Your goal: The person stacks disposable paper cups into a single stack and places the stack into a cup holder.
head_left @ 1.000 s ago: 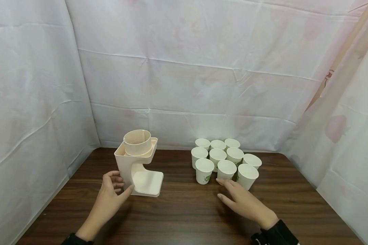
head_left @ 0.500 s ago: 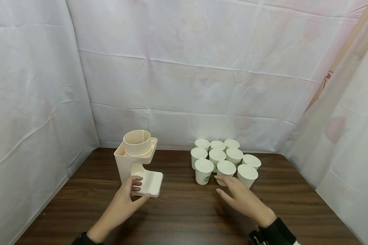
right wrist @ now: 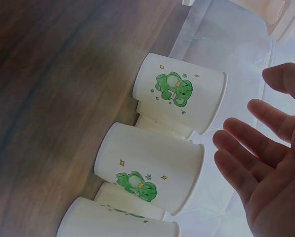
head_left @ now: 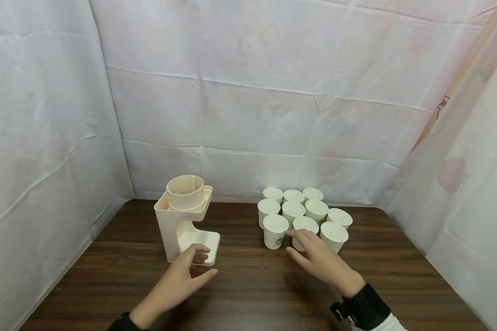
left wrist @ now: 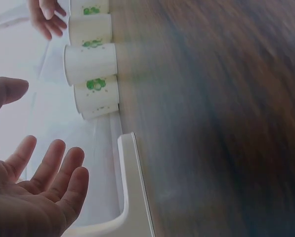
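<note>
A cream plastic stand (head_left: pixel 167 232) with a round cup-like holder (head_left: pixel 185 195) in its top and a flat foot (head_left: pixel 205 241) stands on the left of the table. My left hand (head_left: pixel 182 282) hovers at the front of that foot, fingers loosely bent and thumb apart, holding nothing. On the right, several white paper cups stand upright in rows, mouths up. My right hand (head_left: pixel 320 259) reaches in front of them, its fingertips close to the front-left cup (head_left: pixel 275 232) and overlapping the front-middle cup (head_left: pixel 300 227). In the right wrist view, green bear prints mark the cups (right wrist: pixel 182 94), and the hand (right wrist: pixel 271 153) is empty.
The dark wood-grain table (head_left: pixel 248 294) carries everything. White cloth curtains (head_left: pixel 248 115) hang behind it and on both sides. Another cup (head_left: pixel 334 234) stands at the front right, beside the right hand.
My left hand has moved right and toward the front, from the stand's side to before its foot. My right hand has shifted slightly left toward the front-left cup.
</note>
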Motion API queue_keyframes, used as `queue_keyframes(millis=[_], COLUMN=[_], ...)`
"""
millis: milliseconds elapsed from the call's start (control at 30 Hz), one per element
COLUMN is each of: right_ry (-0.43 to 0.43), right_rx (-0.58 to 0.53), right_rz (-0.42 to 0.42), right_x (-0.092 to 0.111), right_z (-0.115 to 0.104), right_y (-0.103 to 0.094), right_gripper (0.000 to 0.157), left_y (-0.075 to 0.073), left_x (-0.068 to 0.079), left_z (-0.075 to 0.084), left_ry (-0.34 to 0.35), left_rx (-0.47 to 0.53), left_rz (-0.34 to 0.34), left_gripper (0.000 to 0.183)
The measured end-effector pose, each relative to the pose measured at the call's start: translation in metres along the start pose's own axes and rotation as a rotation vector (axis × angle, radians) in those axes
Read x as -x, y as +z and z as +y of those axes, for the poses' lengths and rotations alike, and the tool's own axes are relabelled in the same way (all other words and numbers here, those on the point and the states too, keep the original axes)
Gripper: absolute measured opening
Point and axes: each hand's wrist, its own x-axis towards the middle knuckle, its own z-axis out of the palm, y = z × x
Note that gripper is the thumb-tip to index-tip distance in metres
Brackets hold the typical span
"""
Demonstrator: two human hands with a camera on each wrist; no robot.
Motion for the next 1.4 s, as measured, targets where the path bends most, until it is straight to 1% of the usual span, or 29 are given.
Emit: queue_keyframes(millis=[200, 367, 600, 700, 833, 1000, 1167, 1400], right_ry=[-0.038, -0.049, -0.040, -0.029, -0.003, 0.037, 0.053, 0.094], right_rx=[0.012, 0.031, 0.064, 0.076, 0.083, 0.087, 0.073, 0.086], right_rz=[0.036, 0.055, 0.083, 0.089, 0.053, -0.011, -0.023, -0.064], right_x=[-0.008, -0.013, -0.027, -0.034, -0.044, -0.055, -0.064, -0.073], right_z=[0.000, 0.001, 0.003, 0.004, 0.003, 0.004, 0.007, 0.012], right_y=[0.002, 0.004, 0.006, 0.008, 0.009, 0.014, 0.020, 0.027], right_gripper=[0.035, 0.035, 0.033, 0.032, 0.033, 0.037, 0.035, 0.037], left_y=[0.004, 0.006, 0.009, 0.010, 0.012, 0.013, 0.014, 0.020], left_x=[0.000, 0.001, -0.001, -0.001, -0.001, -0.001, -0.004, -0.010], left_z=[-0.001, -0.002, 0.000, 0.001, 0.003, 0.006, 0.007, 0.009], left_ry=[0.010, 0.013, 0.081, 0.081, 0.070, 0.080, 0.063, 0.069], left_rx=[-0.018, -0.022, -0.026, -0.027, -0.025, -0.018, -0.015, -0.004], left_rz=[-0.019, -0.041, -0.100, -0.137, -0.185, -0.216, -0.250, -0.274], left_gripper=[0.046, 0.048, 0.043, 0.045, 0.048, 0.048, 0.049, 0.049])
